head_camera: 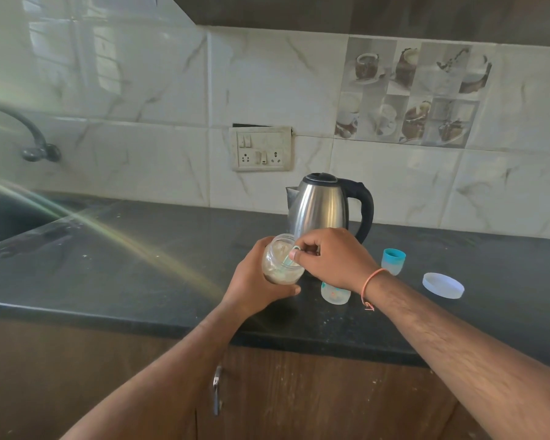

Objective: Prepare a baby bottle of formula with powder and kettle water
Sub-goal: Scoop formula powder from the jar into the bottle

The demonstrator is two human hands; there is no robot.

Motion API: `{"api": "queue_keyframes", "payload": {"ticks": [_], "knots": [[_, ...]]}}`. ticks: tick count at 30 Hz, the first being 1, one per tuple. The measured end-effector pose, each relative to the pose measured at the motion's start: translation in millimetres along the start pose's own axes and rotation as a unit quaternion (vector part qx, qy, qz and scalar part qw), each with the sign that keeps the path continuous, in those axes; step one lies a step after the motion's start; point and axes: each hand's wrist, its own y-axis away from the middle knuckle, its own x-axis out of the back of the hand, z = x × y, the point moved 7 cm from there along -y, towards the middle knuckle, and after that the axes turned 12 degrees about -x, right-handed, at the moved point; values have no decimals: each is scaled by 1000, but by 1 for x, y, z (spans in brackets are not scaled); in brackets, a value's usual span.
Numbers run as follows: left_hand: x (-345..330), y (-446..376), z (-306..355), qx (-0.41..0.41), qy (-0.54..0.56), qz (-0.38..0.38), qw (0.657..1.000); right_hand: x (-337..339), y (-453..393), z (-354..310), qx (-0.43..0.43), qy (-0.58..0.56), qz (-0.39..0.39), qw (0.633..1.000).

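1. Left hand (pixel 254 281) came in from lower centre, fingers and thumb wrapped round a clear jar of powder (pixel 281 260), held tilted just in front of the kettle (pixel 326 206) and lifted off the counter (pixel 108 265).
2. Right hand (pixel 334 257) reached across from the lower right, back of the hand up, thumb and fingertips pinching the handle of a pale teal scoop (pixel 291 257) whose bowl end sat inside the jar mouth. An orange thread band (pixel 371 279) circled that wrist.
3. Baby bottle (pixel 335 293) stood on the counter in front of the kettle, directly beneath the right hand; only its lower body showed, the mouth hidden by the hand.
4. Scoop bowl was blurred through the jar wall; could not tell whether it held powder. The kettle's base was hidden behind both hands.
5. Teal bottle cap (pixel 393 260) stood right of the kettle, near its handle; a white round lid (pixel 443 285) lay flat further right again.
6. Left of the kettle the dark counter ran bare to a sink (pixel 0 217), cut off at the frame edge, under a wall tap (pixel 34 138). A lens-flare streak crossed that stretch.
7. Switch-and-socket plate (pixel 261 148) sat on the tiled wall above and left of the kettle. The counter's front edge ran close below the bottle, over wooden cabinet doors (pixel 299 392).
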Motion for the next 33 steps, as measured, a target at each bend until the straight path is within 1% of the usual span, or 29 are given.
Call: {"api": "queue_keyframes", "payload": {"ticks": [7, 11, 14, 17, 22, 26, 33], "knots": [[-1, -1, 1, 5, -2, -5, 1000, 2, -3, 0, -46, -75, -28, 996], [-2, -1, 1, 8, -9, -10, 1000, 3, -5, 8, -109, -138, -43, 983], [-2, -1, 1, 11, -9, -8, 1000, 0, -6, 14, -170, -202, -62, 962], [-2, -1, 0, 13, -8, -11, 1000, -1, -6, 20, -234, -268, -69, 932], [-1, 0, -1, 19, 1, -11, 1000, 8, -1, 33, -283, -375, -74, 880], [0, -1, -3, 32, 2, -11, 999, 22, 2, 58, -299, -390, -49, 870], [2, 0, -8, 46, 6, 5, 999, 57, 13, 109, -314, -389, 44, 865]]}}
